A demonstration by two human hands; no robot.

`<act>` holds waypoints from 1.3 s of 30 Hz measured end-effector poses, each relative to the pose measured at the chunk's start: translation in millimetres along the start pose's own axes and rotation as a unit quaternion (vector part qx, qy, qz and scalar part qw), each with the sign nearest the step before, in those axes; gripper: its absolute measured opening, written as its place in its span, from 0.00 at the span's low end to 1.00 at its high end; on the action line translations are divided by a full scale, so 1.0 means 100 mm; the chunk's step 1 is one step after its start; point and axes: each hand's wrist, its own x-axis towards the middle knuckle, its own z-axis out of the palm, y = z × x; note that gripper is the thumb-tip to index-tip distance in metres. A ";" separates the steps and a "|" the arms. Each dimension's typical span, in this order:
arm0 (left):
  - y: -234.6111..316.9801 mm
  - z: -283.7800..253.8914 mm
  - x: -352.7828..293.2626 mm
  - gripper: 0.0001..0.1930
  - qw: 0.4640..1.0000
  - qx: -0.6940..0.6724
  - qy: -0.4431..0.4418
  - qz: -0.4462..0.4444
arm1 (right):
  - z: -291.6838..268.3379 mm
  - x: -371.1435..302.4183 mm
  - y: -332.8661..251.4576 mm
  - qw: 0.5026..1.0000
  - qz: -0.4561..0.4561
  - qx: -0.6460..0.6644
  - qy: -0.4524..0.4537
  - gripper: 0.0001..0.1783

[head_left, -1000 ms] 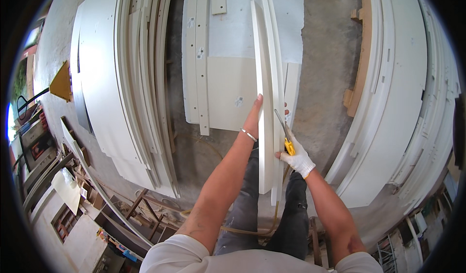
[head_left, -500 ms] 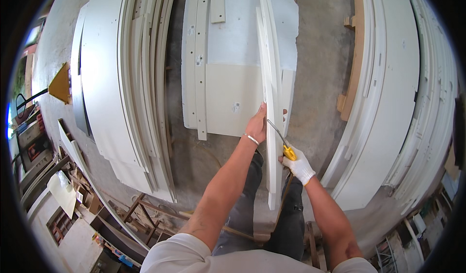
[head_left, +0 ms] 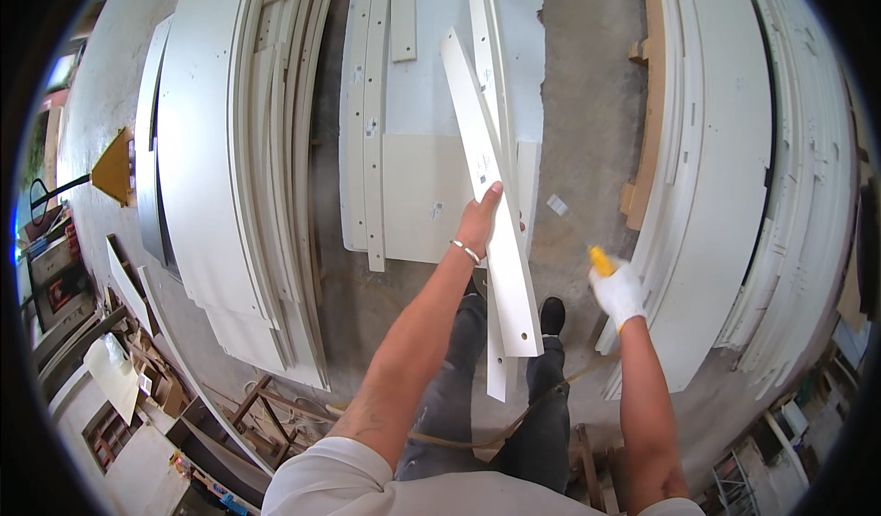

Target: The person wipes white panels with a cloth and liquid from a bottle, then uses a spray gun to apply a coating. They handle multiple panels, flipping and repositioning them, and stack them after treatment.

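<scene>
My bare left hand (head_left: 479, 222), with a bracelet at the wrist, grips a long white board (head_left: 485, 158) by its edge, thumb on the broad face. The board tilts to the left at its far end. It lies over a second narrow white board (head_left: 496, 360), whose near end shows below it. My right hand (head_left: 618, 291), in a white glove, is closed round a yellow-handled screwdriver (head_left: 601, 260), out to the right and apart from the boards. Its shaft is blurred. A small pale label-like piece (head_left: 557, 205) shows near where the tip points; whether it touches is unclear.
Beneath the boards lies a stack of white panels (head_left: 431, 195) with drilled strips (head_left: 375, 149) on its left. Tall piles of white panels stand at left (head_left: 197, 149) and right (head_left: 716, 167). A hose (head_left: 523, 415) crosses by my feet; scrap and a metal frame lie lower left.
The upper board has turned so its broad face shows, and its far end has swung left. My right hand has moved away to the right with the screwdriver. The pale piece has come into sight.
</scene>
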 end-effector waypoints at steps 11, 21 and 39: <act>0.47 0.67 0.72 0.40 0.995 -0.012 0.069 0.071 | -1.09 -2.03 0.74 0.994 0.018 -0.108 0.024 0.14; -0.02 1.62 0.82 0.40 0.978 -0.059 0.177 0.099 | -0.91 -3.19 1.41 0.990 0.077 -0.109 0.036 0.10; -0.02 2.91 -1.68 0.32 0.934 -0.116 0.186 0.282 | -2.28 -3.71 2.38 0.995 -0.050 -0.040 0.071 0.10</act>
